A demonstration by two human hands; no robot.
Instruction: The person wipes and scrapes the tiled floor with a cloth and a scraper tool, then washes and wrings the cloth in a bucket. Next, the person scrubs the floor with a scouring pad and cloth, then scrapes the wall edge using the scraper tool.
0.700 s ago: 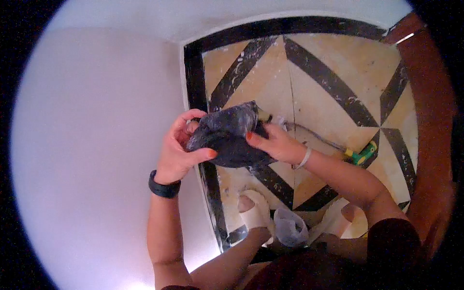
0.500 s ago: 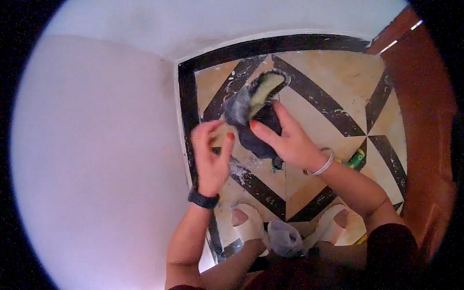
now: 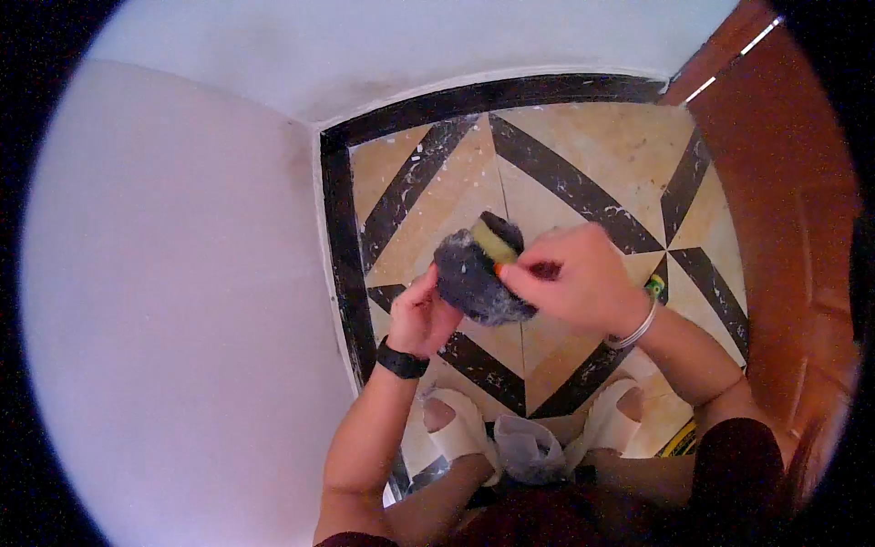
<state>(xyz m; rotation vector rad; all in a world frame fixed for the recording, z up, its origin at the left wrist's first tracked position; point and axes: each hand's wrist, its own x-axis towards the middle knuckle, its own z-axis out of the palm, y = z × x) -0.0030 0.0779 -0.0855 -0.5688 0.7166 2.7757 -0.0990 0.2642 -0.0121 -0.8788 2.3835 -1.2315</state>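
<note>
A dark, dusty cloth-like item [image 3: 474, 284] with a yellowish strip [image 3: 494, 242] along its upper side is held up in front of me, over the floor. My left hand [image 3: 425, 314], with a black band at the wrist, grips its lower left edge. My right hand [image 3: 574, 278], with a pale bracelet, is closed on its right side, thumb at the yellowish strip. The fingertips of my right hand are partly hidden and slightly blurred.
A white wall [image 3: 182, 273] rises at the left. A reddish-brown door [image 3: 784, 210] stands at the right. Beside my right wrist shows a bit of green handle [image 3: 655, 284]. A translucent plastic bag [image 3: 529, 448] lies between my pale shoes [image 3: 463, 424]. White flecks dot the patterned floor [image 3: 583, 128].
My left hand let go of the dark item, then took hold of its left edge again. The item has turned and come lower. My right hand has shifted along its right side.
</note>
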